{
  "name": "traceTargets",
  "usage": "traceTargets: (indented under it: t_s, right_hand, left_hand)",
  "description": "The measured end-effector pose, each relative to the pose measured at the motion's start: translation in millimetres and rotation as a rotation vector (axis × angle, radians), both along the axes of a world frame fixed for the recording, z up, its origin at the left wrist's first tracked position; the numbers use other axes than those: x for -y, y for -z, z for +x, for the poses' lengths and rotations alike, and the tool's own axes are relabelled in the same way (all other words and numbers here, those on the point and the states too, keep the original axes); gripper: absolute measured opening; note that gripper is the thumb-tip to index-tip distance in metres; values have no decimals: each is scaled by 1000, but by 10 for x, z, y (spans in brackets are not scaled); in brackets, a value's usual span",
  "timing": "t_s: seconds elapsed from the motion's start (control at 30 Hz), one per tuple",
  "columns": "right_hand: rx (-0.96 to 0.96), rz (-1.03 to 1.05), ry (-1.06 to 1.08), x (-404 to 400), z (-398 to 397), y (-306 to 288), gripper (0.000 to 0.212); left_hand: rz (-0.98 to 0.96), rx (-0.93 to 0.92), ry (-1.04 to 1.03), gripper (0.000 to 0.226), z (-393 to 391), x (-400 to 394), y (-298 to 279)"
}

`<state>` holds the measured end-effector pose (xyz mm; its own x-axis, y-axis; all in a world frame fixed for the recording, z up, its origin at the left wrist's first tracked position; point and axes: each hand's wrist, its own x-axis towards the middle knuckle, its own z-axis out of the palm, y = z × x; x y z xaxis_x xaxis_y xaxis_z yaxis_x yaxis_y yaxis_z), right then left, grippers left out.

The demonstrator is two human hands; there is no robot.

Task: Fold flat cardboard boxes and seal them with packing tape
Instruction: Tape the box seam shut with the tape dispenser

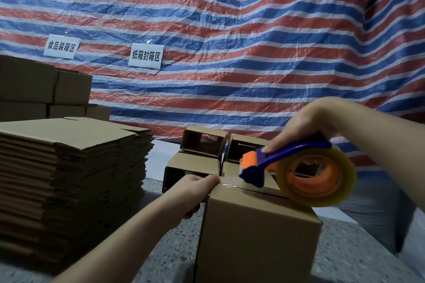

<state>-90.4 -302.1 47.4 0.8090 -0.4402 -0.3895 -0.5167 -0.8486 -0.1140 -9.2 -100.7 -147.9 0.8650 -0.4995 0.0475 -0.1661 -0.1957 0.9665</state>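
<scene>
Your left hand [197,187] grips the far left corner of the folded box [257,225] on the table [345,259], thumb pressing the tape end; your right hand [301,126] clasps the tape dispenser [299,170] resting along the top seam, beside the stack of flat boxes [69,179]
</scene>
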Motion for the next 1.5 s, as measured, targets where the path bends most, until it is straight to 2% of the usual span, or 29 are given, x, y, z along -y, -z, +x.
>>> traceTargets:
  t_s: [0.13, 0.23, 0.37, 0.43, 0.5, 0.53, 0.6, 0.67, 0.73, 0.77, 0.87, 1.0, 1.1, 1.17, 1.33, 1.4, 1.5]
  right_hand:
    - [-42, -1, 47, 303, -201, -11, 98]
    - [-76, -16, 60, 392, -244, 113, 88]
    - [-94, -47, 44, 378, -216, 210, 91]
    - [-99, -39, 49, 376, -216, 206, 93]
    - [-113, -37, 58, 367, -208, 194, 93]
    - [-124, -45, 58, 361, -201, 190, 94]
    - [-137, -65, 58, 353, -190, 185, 98]
    - [-141, -72, 59, 355, -177, 182, 101]
    - [-135, -71, 53, 365, -176, 184, 103]
    - [-128, -65, 50, 380, -183, 183, 103]
    - [-105, 3, 47, 449, -220, 154, 104]
    - [-113, 15, 54, 597, -349, 9, 108]
    - [-116, 3, 99, 749, -473, -26, 103]
    - [-134, 1, 114, 809, -502, 37, 98]
    - [-165, -27, 105, 825, -462, 218, 108]
    - [-147, -1, 115, 853, -484, 244, 107]
    - [-128, 26, 121, 885, -501, 270, 103]
  left_hand:
    - [0, -2, 1, 39, 1, -2, 4]
    - [25, 12, 1, 40, 9, -2, 11]
    - [127, 63, -23, 43, -40, -18, -65]
    - [204, 264, -155, 43, -106, -30, -152]
    - [223, 640, -353, 40, -199, -49, -228]
    - [199, 811, -361, 38, -279, -53, -259]
    - [257, 976, -159, 48, -462, -10, -286]
    - [475, 1023, 31, 69, -584, 103, -205]
    - [643, 1121, 35, 75, -620, 166, -140]
    - [662, 1160, 12, 75, -616, 171, -129]
    - [630, 1198, 6, 79, -580, 156, -107]
    - [647, 1200, 7, 97, -588, 162, -98]
    - [661, 1188, -10, 80, -580, 164, -90]
    - [678, 1175, -3, 78, -581, 163, -95]
    - [737, 1123, 32, 75, -613, 150, -130]
    - [839, 1129, 27, 84, -639, 167, -178]
    - [936, 1198, 6, 109, -744, 342, -235]
